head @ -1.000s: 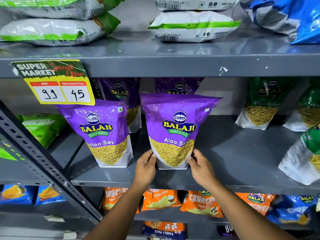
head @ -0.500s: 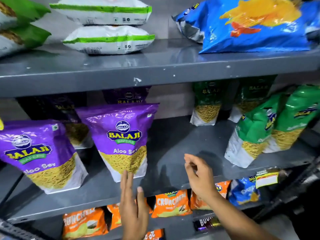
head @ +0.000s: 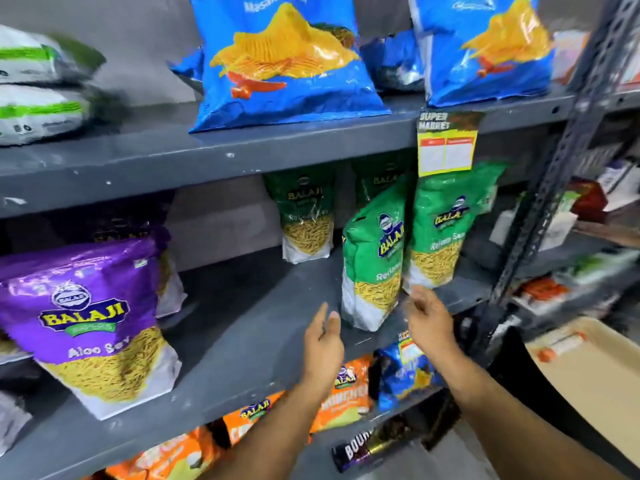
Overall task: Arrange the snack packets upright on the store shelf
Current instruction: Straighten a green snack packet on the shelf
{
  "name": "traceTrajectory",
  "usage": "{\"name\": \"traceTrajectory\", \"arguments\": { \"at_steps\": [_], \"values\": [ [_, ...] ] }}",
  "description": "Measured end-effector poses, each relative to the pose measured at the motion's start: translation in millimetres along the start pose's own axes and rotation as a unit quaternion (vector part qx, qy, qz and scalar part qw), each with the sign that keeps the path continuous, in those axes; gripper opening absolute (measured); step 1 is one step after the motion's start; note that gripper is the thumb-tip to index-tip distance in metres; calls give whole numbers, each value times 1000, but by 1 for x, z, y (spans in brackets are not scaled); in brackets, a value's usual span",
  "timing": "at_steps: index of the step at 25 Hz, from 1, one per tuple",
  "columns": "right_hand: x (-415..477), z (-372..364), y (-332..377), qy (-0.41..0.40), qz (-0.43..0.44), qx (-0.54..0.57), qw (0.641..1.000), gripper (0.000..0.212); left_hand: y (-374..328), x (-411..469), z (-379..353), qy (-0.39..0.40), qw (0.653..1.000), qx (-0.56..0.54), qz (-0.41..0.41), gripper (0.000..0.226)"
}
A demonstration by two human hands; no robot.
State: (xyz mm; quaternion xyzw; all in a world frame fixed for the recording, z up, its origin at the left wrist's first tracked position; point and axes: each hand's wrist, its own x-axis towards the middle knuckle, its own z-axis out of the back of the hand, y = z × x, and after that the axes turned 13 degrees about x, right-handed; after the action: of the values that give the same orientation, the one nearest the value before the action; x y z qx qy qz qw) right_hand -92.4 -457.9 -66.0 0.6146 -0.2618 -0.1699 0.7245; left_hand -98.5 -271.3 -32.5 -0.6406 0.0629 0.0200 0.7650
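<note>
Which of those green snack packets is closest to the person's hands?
The front green packet, turned partly sideways at the shelf edge. It sits between the left hand and right hand; the other green packets stand farther back.

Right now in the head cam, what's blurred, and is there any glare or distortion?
Head view: motion blur smears the white-and-green packets at far left and the right hand; glare sheens across the purple Aloo Sev packet top; wide-angle distortion bows the upper shelf edge; the price tag print is unreadable.

Two bare forearms, no sleeves; the left hand (head: 322, 341) and right hand (head: 429, 318) wear no gloves, rings or watch.
</note>
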Motion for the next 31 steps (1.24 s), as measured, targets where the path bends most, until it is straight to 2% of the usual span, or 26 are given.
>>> {"name": "traceTrajectory", "arguments": {
  "at_steps": [3, 6, 9, 12, 17, 31],
  "values": [
    [39, 5, -11, 49, -62, -3, 997, 23, -13, 7, -34, -20, 999, -28, 10, 39],
    [57, 0, -16, 131, -100, -5, 986, 38, -17, 13, -50, -28, 998, -58, 3, 22],
    [65, -3, -18, 181, -93, -17, 979, 48, -18, 16, -57, -36, 998, -58, -3, 24],
    [68, -9, -17, 195, -67, -68, 976, 44, -17, 22, -54, -56, 996, -61, -12, 24],
    [59, -30, -18, 267, -77, -52, 959, 39, -4, 45, -22, -87, 993, -78, -1, 29],
    [47, -43, -14, 283, -106, -5, 953, 36, 9, 65, -1, -86, 995, -52, -4, 34]
  ]
}}
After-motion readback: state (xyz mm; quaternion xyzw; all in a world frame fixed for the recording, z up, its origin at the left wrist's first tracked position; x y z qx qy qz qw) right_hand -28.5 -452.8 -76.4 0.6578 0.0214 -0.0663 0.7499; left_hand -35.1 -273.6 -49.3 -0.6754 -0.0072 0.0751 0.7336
